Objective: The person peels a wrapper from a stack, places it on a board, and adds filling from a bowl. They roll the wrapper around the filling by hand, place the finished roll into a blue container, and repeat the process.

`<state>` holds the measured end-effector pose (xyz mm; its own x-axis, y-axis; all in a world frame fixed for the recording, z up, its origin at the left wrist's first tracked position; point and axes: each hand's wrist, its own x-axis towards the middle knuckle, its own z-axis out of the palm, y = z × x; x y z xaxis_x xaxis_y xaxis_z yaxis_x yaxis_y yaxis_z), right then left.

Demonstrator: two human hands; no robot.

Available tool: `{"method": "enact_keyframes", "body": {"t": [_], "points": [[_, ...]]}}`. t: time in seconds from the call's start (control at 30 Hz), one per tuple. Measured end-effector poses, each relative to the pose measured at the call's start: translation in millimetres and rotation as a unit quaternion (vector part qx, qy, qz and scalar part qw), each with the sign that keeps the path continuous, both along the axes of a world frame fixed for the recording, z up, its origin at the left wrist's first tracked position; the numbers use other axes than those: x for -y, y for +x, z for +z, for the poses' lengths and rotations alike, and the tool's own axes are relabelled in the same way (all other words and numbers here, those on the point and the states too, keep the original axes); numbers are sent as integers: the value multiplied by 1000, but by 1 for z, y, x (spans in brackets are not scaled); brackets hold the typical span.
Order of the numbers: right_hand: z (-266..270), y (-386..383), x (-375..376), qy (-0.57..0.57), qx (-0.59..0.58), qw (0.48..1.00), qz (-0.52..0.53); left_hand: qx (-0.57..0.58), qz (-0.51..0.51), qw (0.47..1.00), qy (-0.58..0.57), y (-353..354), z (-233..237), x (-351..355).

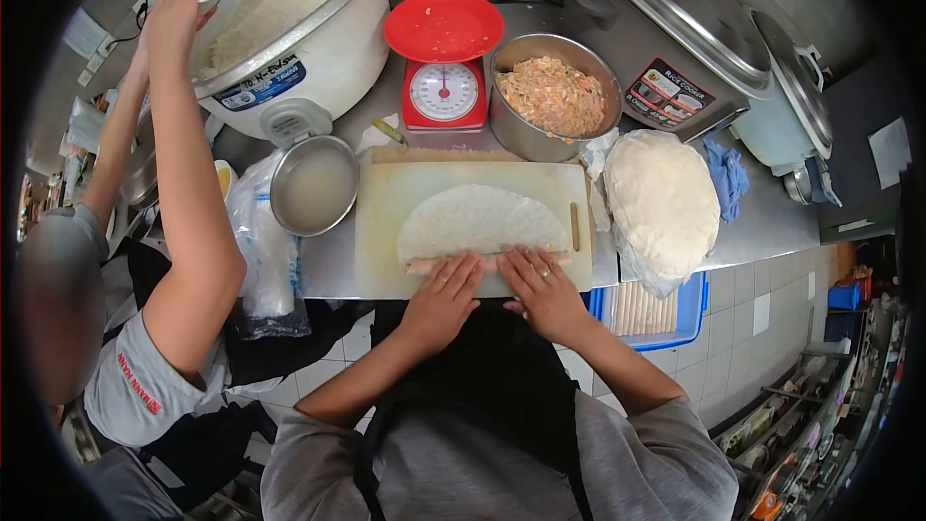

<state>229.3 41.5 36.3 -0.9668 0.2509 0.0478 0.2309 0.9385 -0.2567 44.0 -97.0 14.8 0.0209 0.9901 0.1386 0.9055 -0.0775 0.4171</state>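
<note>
A round white wrapper [482, 217] lies on the pale cutting board [376, 222], its near edge turned over a long strip of pinkish filling [421, 267]. My left hand [444, 294] rests on the left part of this roll, fingers stretched out and pointing away from me. On the right part lies my right hand [542, 291], its fingers also extended, with a ring on one. Both thumbs are near the board's front edge. Beyond the board, a steel pot [503, 125] holds chopped orange filling [550, 96]. A stack of white wrappers [661, 198] sits right of the board.
A red scale [444, 96] stands behind the board. To the left are a steel bowl [313, 185] of cloudy liquid and a large rice cooker [289, 77]. A co-worker's arm [178, 135] reaches over the cooker. A blue tray [699, 304] of rolls sits below the counter at right.
</note>
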Motion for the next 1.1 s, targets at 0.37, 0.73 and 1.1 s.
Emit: {"method": "enact_keyframes", "body": {"t": [0.37, 0.73, 1.1], "points": [[1, -38, -41, 23, -43, 998, -27, -32, 19, 998, 53, -32, -5, -51], [-32, -58, -82, 46, -186, 980, -42, 26, 60, 983, 170, -66, -15, -72], [-13, -29, -109, 23, -174, 979, -102, 57, 84, 989, 111, -101, 0, -52]]}}
